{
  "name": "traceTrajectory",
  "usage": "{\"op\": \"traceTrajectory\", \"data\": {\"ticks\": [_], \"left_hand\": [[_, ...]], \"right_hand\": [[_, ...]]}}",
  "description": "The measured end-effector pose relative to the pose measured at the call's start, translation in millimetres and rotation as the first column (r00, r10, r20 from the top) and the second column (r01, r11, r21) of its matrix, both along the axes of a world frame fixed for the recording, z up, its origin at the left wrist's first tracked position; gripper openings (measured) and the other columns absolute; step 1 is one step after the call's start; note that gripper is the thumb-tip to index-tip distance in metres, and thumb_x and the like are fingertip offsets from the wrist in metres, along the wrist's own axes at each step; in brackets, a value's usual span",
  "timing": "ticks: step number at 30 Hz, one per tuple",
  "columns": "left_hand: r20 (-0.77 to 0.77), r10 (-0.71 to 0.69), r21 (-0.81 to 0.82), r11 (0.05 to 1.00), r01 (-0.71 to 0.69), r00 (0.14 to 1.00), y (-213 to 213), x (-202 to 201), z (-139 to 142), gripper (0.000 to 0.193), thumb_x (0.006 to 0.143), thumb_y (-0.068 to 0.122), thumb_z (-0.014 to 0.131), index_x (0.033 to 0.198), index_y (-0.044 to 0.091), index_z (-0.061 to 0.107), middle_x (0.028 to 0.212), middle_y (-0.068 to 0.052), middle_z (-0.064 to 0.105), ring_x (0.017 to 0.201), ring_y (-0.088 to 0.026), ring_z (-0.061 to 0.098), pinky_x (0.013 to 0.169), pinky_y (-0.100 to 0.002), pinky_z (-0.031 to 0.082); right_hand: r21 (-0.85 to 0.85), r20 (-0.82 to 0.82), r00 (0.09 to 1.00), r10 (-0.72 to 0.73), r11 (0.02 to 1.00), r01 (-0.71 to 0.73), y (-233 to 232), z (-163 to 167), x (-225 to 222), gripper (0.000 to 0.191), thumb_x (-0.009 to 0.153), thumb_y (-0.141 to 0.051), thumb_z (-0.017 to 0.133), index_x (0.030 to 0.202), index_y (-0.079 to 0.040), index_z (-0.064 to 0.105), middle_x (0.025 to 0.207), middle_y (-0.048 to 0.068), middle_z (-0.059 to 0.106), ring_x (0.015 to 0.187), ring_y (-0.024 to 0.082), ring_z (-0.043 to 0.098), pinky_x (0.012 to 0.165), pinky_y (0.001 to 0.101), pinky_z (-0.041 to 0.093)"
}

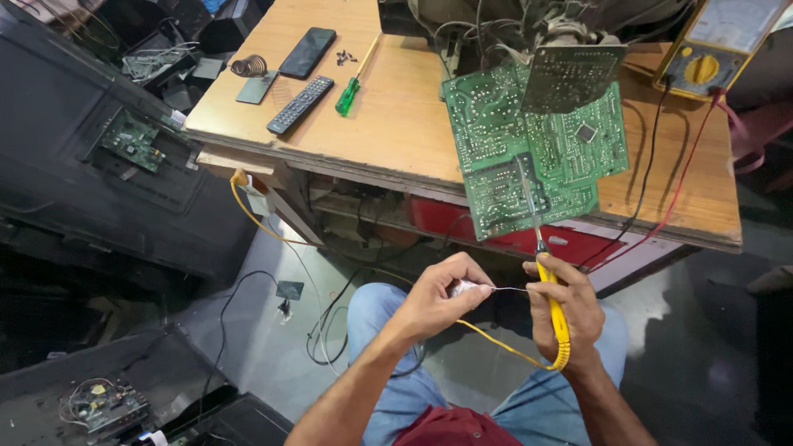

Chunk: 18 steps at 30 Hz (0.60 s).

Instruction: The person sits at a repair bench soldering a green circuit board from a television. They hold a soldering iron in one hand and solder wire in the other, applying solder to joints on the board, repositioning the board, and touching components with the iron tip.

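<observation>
My right hand (566, 310) grips a yellow-handled soldering iron (552, 301) upright, its metal tip reaching up onto a large green circuit board (537, 140) that hangs over the front edge of the wooden table (396, 116). My left hand (438, 293) pinches a thin strand of solder wire (496, 289) that runs across to the iron's handle. A smaller board (570, 78) stands tilted on top of the green one, with a bundle of wires behind it. Both hands are below the table edge, above my knees in blue jeans.
On the table lie a green-handled screwdriver (351, 89), a black remote (300, 105), a dark phone (307, 52), loose screws (345, 57) and a coil stand (250, 68). A yellow multimeter (702, 58) with red and black leads sits at the far right. Opened black casings stand at left.
</observation>
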State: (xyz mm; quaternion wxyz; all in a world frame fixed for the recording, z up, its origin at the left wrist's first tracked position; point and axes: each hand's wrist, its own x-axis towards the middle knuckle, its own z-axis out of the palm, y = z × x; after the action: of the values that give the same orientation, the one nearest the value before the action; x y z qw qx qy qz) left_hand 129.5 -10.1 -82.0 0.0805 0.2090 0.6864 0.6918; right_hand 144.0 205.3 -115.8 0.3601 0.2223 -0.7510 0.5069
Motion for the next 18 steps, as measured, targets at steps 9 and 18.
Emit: {"op": "traceTrajectory", "data": {"ticks": [9, 18], "left_hand": [[-0.043, 0.083, 0.038, 0.996, -0.082, 0.996, 8, 0, -1, 0.011, 0.095, 0.013, 0.075, 0.093, 0.003, 0.07, 0.089, 0.002, 0.057, 0.081, -0.005, 0.051, 0.071, -0.023, 0.042], [0.039, 0.199, 0.112, 0.973, -0.202, 0.979, -1, -13, -11, 0.013, 0.095, 0.011, 0.075, 0.091, 0.005, 0.065, 0.085, 0.005, 0.056, 0.072, -0.002, 0.048, 0.062, -0.021, 0.039]], "right_hand": [[-0.028, 0.003, 1.0, 0.007, 1.0, -0.007, 0, -3, 2, 0.011, 0.095, 0.005, 0.068, 0.103, -0.002, 0.065, 0.13, 0.019, 0.063, 0.11, 0.028, 0.073, 0.098, 0.0361, 0.06], [-0.086, -0.016, 0.999, -0.044, 0.995, 0.042, 15, 0, -4, 0.009, 0.099, 0.005, 0.061, 0.107, 0.0, 0.062, 0.132, 0.02, 0.061, 0.109, 0.029, 0.073, 0.098, 0.0368, 0.06]]}}
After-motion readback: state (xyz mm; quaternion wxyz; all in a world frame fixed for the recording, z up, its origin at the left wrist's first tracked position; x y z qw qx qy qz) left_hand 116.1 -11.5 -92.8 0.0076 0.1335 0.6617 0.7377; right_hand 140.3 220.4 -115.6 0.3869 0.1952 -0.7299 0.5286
